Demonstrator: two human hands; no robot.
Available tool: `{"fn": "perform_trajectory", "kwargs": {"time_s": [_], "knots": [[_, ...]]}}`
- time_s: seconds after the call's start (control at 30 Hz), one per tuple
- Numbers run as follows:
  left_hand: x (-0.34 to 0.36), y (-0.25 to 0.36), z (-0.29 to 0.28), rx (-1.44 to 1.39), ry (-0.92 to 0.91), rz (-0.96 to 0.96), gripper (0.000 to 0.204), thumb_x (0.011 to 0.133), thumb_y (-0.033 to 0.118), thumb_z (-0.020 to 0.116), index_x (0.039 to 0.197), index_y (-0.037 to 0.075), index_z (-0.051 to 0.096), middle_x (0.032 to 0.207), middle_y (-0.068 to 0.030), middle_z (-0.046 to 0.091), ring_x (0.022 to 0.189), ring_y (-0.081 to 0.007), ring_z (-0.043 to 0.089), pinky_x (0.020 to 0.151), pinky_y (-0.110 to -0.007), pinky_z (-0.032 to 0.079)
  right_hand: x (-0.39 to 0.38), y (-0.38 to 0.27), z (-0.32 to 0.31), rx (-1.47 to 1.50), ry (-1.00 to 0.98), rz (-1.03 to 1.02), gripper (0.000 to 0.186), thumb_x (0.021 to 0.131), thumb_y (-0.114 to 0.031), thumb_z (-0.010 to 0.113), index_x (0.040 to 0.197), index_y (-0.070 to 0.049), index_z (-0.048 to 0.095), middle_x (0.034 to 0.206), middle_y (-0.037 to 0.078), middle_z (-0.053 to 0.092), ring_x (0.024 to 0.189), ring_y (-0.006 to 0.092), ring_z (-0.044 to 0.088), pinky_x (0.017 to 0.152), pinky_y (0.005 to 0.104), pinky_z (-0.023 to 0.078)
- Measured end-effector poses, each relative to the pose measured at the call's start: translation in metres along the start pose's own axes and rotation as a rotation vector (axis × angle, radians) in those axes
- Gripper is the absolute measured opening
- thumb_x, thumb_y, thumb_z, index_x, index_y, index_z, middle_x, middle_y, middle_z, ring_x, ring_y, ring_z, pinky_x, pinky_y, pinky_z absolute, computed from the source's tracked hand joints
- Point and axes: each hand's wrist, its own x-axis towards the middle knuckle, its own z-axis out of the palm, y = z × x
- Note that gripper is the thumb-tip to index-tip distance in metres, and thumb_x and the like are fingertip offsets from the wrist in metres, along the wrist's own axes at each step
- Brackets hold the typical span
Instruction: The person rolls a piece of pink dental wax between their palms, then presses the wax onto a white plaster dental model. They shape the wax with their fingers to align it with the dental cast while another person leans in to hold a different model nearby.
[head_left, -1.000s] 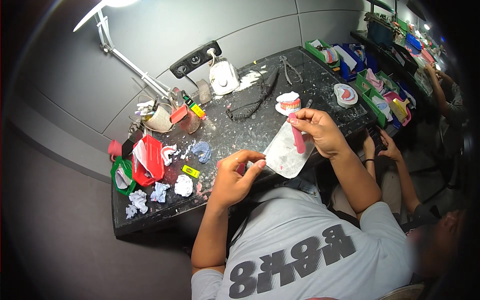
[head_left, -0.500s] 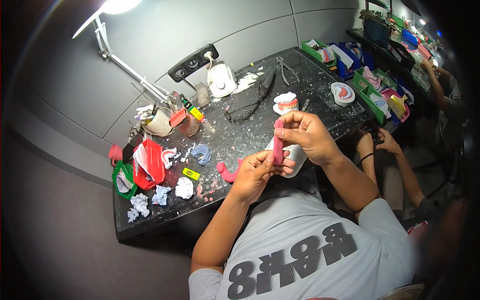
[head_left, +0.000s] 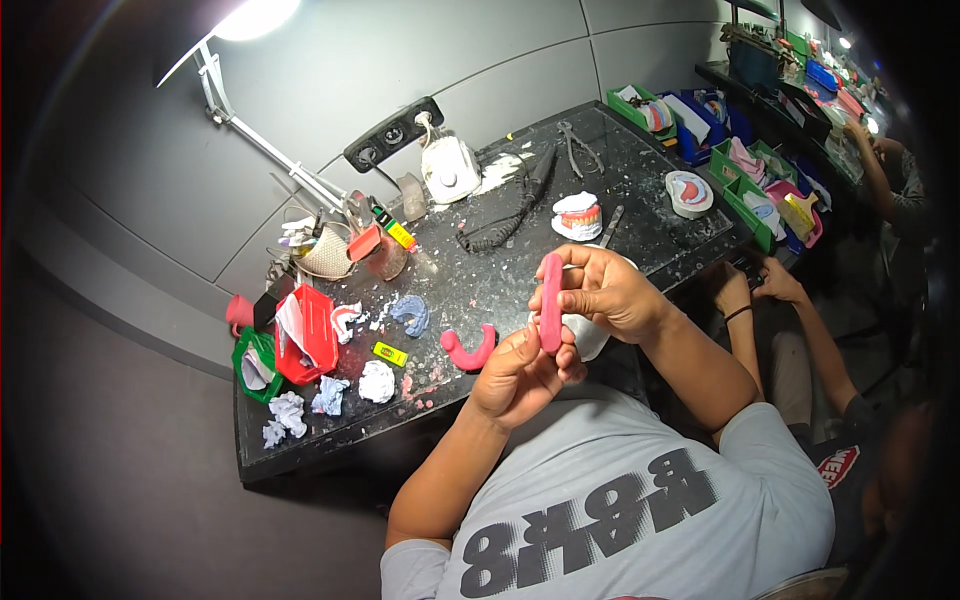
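Note:
A pink bar of what looks like dental wax (head_left: pixel 551 295) stands nearly upright between my hands, above the front edge of the bench. My right hand (head_left: pixel 615 300) pinches its upper part between thumb and fingers. At the lower end, the thumb and curled fingers of my left hand (head_left: pixel 515 382) close around it. On the bench left of my hands lies a U-shaped pink wax piece (head_left: pixel 468 355). Beyond them stands a white plaster model with pink gums and teeth (head_left: pixel 577 216), next to a small metal knife-like tool (head_left: pixel 612 225). A white object behind my hands is mostly hidden.
Pliers (head_left: pixel 580 150), a white control box (head_left: pixel 450 168) and a coiled cord (head_left: pixel 490 235) lie farther back. A red bin (head_left: pixel 318 335), crumpled paper (head_left: pixel 377 382) and a blue-grey arch (head_left: pixel 410 315) are left. Another plaster model (head_left: pixel 689 193) sits right, near a co-worker's hands (head_left: pixel 750 290).
My hands and the wax bar have shifted slightly down and left in the picture. The U-shaped wax, partly covered before, now shows whole. The view has tilted a little.

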Motion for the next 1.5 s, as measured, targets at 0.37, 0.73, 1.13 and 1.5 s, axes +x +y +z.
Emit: {"fn": "perform_trajectory", "kwargs": {"time_s": [0.37,0.73,1.13,1.5], "knots": [[-0.01,-0.008,0.013,-0.009,-0.039,-0.027,0.041,0.11,0.049,0.054,0.116,0.01,0.066,0.084,0.0019,0.061,0.082,-0.0154,0.054,0.089,-0.04,0.041,-0.004,0.005,0.008,0.057,-0.091,-0.066,0.041,0.097,-0.008,0.077,0.131,0.002,0.057,0.113,0.019,0.075,0.108,0.0215,0.074,0.098,0.0351,0.06],[-0.012,-0.015,0.006,-0.142,-0.064,0.03,0.051,0.112,0.044,0.052,0.122,-0.005,0.066,0.103,-0.0164,0.074,0.092,-0.0248,0.066,0.091,-0.04,0.048,-0.005,0.001,0.011,0.062,-0.059,-0.069,0.038,0.097,-0.009,0.077,0.129,0.002,0.059,0.11,0.017,0.076,0.107,0.0216,0.074,0.099,0.0352,0.059],[-0.005,0.006,0.022,1.397,0.484,0.503,0.025,0.103,0.012,0.071,0.12,-0.005,0.071,0.108,-0.0116,0.078,0.103,-0.0172,0.071,0.094,-0.031,0.053,-0.01,0.0,0.011,-0.201,0.216,-0.23,0.036,0.093,-0.003,0.081,0.122,-0.001,0.059,0.111,0.015,0.076,0.104,0.0187,0.074,0.095,0.0342,0.06],[-0.004,0.002,0.013,1.306,0.506,0.65,0.025,0.1,0.0,0.07,0.124,-0.008,0.069,0.111,-0.0116,0.076,0.102,-0.0159,0.071,0.094,-0.03,0.055,-0.006,0.012,0.019,-0.206,0.177,-0.321,0.028,0.092,-0.002,0.083,0.108,-0.002,0.06,0.105,0.01,0.074,0.1,0.0161,0.074,0.093,0.0323,0.06]]}}
